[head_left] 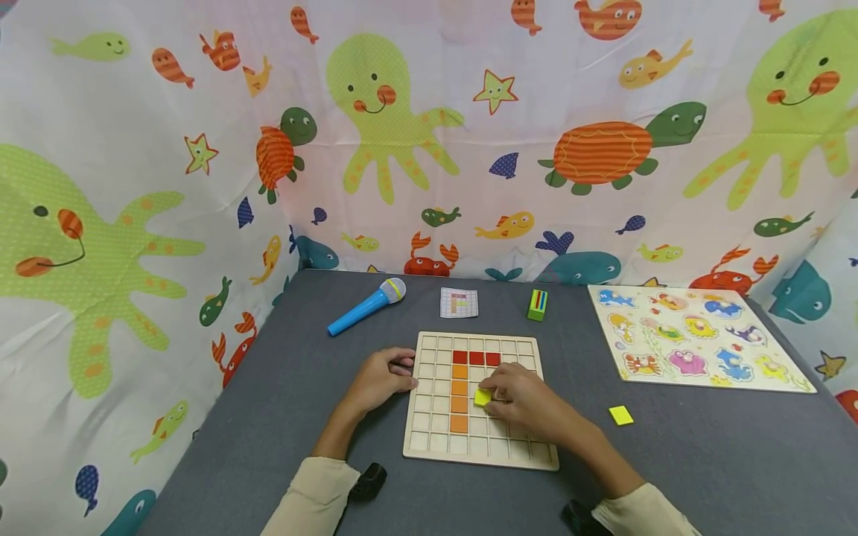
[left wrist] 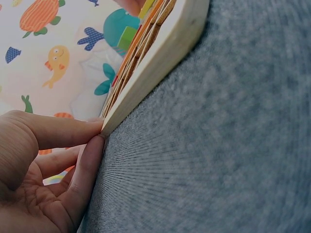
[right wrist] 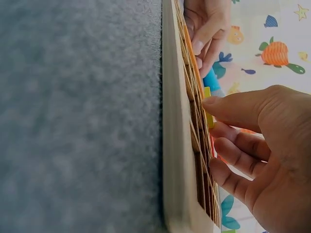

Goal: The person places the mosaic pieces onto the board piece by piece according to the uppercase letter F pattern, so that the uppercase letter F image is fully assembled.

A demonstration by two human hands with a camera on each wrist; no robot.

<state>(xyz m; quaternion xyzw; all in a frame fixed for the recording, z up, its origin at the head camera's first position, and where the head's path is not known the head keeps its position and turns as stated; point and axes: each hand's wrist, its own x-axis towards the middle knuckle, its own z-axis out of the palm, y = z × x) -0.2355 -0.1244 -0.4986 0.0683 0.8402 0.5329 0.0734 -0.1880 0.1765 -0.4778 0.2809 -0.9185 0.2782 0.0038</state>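
A wooden grid board lies flat on the grey table. Red tiles form a short row near its top, and a column of orange tiles runs down from their left end. My left hand is at the board's left edge, thumb and index finger pinching the rim in the left wrist view. Between thumb and fingers my right hand pinches a yellow tile, just right of the orange column. In the right wrist view that tile looks tilted at the board's surface; whether it sits in a cell I cannot tell.
Another yellow tile lies right of the board. Behind the board are a blue toy microphone, a small pattern card and a green box with coloured stripes. A sea-animal puzzle board occupies the back right, before a printed curtain.
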